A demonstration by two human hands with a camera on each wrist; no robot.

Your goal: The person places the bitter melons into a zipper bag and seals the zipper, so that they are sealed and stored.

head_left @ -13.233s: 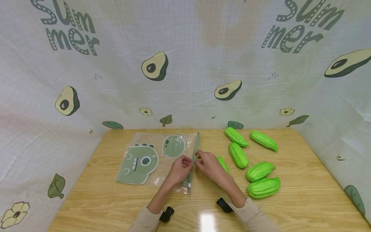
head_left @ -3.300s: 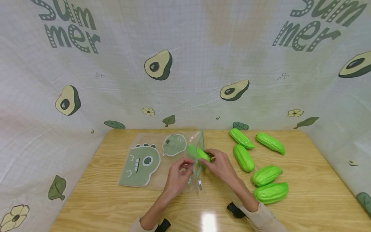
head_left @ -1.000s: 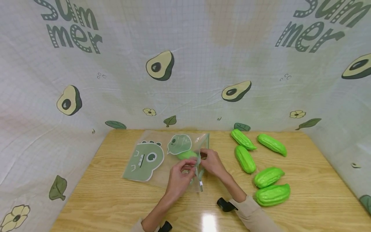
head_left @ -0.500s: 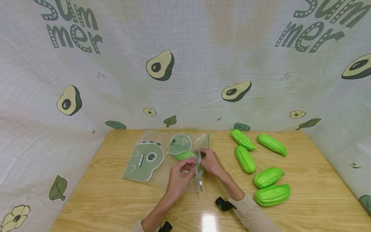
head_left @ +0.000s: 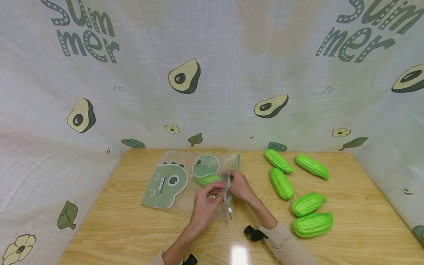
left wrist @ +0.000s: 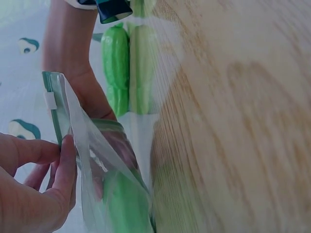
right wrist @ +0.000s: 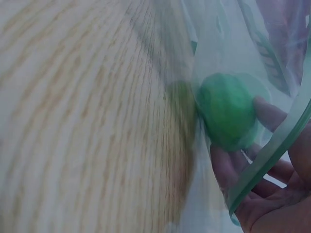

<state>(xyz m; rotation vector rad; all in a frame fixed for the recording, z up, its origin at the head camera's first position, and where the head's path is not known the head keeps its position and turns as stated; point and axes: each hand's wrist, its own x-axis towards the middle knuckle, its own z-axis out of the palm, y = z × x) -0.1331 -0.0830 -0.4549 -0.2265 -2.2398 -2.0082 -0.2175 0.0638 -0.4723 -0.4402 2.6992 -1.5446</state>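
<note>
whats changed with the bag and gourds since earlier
One bright green ridged gourd moved left into the clear plastic zip bag with green prints, now spread open; the right hand took hold of it. The left hand stays at the bag's mouth; five other gourds stayed put.

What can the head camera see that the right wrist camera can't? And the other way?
Only the head view shows five loose, ridged green vegetables and green "SUMMER" lettering on pale fabric.

Only the right wrist view shows the fingertips of the right hand against one green vegetable inside the green-edged clear plastic bag.

Both share the bag, that vegetable, the right hand and the light wooden table.
</note>
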